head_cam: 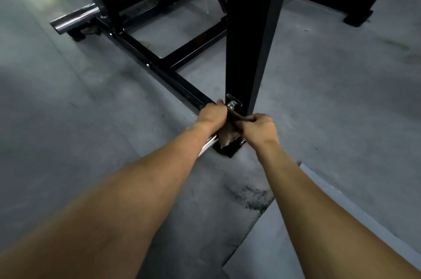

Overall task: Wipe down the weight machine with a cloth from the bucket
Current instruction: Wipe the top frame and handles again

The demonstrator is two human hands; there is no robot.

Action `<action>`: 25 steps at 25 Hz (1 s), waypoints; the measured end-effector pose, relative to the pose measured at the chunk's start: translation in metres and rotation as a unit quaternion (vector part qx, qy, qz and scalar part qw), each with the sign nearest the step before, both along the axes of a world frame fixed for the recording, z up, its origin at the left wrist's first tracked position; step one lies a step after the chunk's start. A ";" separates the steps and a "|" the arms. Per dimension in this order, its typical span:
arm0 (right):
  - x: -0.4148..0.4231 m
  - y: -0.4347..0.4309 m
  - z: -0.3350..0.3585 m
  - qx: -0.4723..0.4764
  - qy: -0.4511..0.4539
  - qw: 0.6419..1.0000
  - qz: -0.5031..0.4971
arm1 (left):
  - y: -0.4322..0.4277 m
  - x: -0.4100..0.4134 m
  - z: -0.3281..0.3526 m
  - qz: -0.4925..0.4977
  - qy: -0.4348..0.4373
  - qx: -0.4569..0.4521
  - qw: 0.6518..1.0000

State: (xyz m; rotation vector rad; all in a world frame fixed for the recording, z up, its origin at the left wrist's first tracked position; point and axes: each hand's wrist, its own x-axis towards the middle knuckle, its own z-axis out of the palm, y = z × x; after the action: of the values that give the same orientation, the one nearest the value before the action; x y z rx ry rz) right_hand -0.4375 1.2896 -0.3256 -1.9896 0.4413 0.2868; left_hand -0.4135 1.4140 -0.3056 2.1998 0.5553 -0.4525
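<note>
Head view, centre frame: wiping step at the foot of the weight machine (248,39); left hand (211,115) and right hand (260,127) both clench the brownish cloth (227,136), apparently stretched against the base; next, drag it along the lower rail (177,78).

Two arms and two hands show; the left arm (127,205) is bare from the bottom edge up to the wrist; the right arm (319,210) is bare the same way; the left hand (211,115) and the right hand (259,124) are bare too, with round knuckles; both arms look long and smooth, wide near the bottom edge and thin at the wrists; their edges are a bit blurry.
</note>
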 end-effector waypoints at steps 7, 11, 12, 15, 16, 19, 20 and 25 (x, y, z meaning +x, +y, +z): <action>0.000 0.014 -0.025 -0.003 0.025 1.000 0.011 | 0.002 -0.015 -0.013 -0.007 -0.148 0.021 0.989; 0.002 0.018 -0.037 0.035 0.046 0.996 -0.074 | 0.004 -0.018 -0.005 -0.072 -0.125 0.092 0.985; 0.003 0.016 -0.041 0.054 0.060 0.991 -0.111 | 0.008 -0.026 -0.005 -0.065 -0.146 0.103 0.982; 0.007 0.013 -0.054 0.152 0.122 0.952 -0.235 | 0.014 -0.046 -0.005 -0.059 -0.173 0.062 0.981; 0.006 0.016 -0.050 0.205 0.121 0.930 -0.281 | 0.011 -0.047 -0.003 -0.064 -0.160 0.053 0.984; 0.005 0.032 -0.040 0.291 0.104 0.883 -0.353 | -0.003 -0.039 -0.001 -0.076 -0.138 0.074 0.985; 0.004 0.036 -0.041 0.288 0.109 0.881 -0.359 | -0.007 -0.036 -0.002 -0.092 -0.135 0.106 0.981; 0.039 0.046 -0.149 0.280 0.156 0.866 -0.383 | -0.006 -0.035 -0.011 -0.175 -0.119 0.216 0.953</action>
State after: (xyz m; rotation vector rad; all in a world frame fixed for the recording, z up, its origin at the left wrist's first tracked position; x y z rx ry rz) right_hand -0.3983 1.3359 -0.4747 -1.0799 1.1671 0.1934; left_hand -0.4482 1.4076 -0.3166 2.7436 0.1357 -0.2540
